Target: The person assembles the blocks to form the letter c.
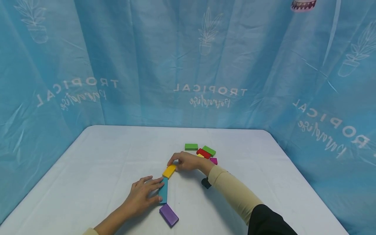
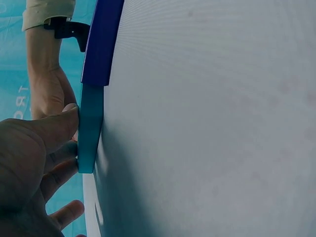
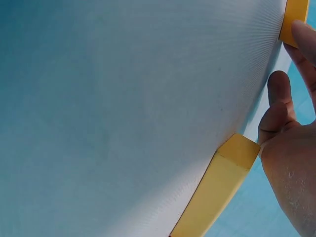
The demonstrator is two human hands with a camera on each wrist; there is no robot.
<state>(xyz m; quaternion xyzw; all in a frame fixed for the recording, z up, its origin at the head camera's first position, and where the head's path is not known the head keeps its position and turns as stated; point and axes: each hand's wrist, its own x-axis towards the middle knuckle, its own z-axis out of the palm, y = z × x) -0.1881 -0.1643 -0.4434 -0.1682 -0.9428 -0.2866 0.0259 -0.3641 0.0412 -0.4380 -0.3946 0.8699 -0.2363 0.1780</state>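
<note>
In the head view, my left hand touches a blue block with its thumb and fingertips, the fingers fairly straight. The left wrist view shows the thumb and fingertips against the upper face of that blue block. My right hand pinches a yellow block between thumb and fingers at its far end. This yellow block is partly cut off in the right wrist view. Its near end meets the blue block's far end at an angle. A purple block lies at the blue block's near end.
Beyond the right hand lie a green block, another green block, a red block, a magenta block and a partly hidden second yellow block. A white table stands against blue printed curtains.
</note>
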